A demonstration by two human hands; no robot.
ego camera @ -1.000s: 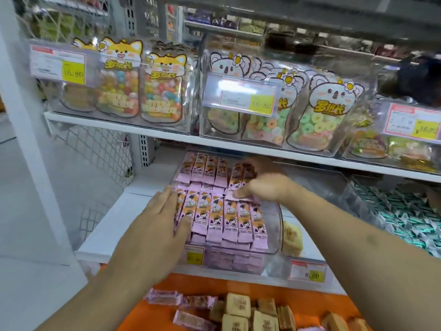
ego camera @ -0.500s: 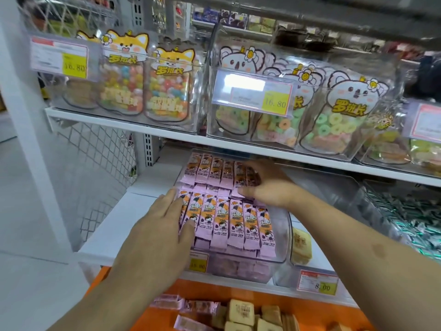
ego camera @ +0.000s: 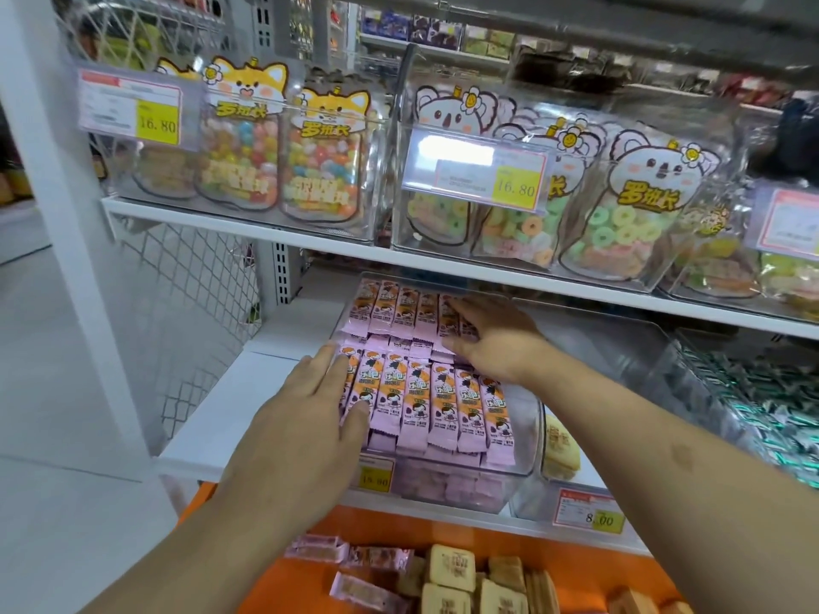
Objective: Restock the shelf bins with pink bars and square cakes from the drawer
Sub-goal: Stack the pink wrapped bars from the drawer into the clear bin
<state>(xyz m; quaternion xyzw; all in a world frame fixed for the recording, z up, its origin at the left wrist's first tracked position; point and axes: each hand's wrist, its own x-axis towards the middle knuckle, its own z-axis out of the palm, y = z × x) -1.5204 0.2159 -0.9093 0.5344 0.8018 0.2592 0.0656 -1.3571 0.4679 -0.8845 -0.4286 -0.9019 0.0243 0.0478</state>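
Both hands lying flat on pink bars in a clear shelf bin

The left hand (ego camera: 306, 418) is resting straight fingers (ego camera: 330, 370) on the front row of pink bars (ego camera: 425, 401); the right hand (ego camera: 492, 336) is lying flat over the back row at frame centre, neither gripping. The clear bin (ego camera: 527, 440) is sitting on the white shelf (ego camera: 208, 436). Square cakes (ego camera: 452, 565) and loose bars are lying in the orange drawer (ego camera: 554, 547) at bottom centre.

Left hand (ego camera: 306, 409) extended forward, palm down, fingers straight and together; right hand (ego camera: 492, 339) reaching farther, fingers flat, spread leftward.
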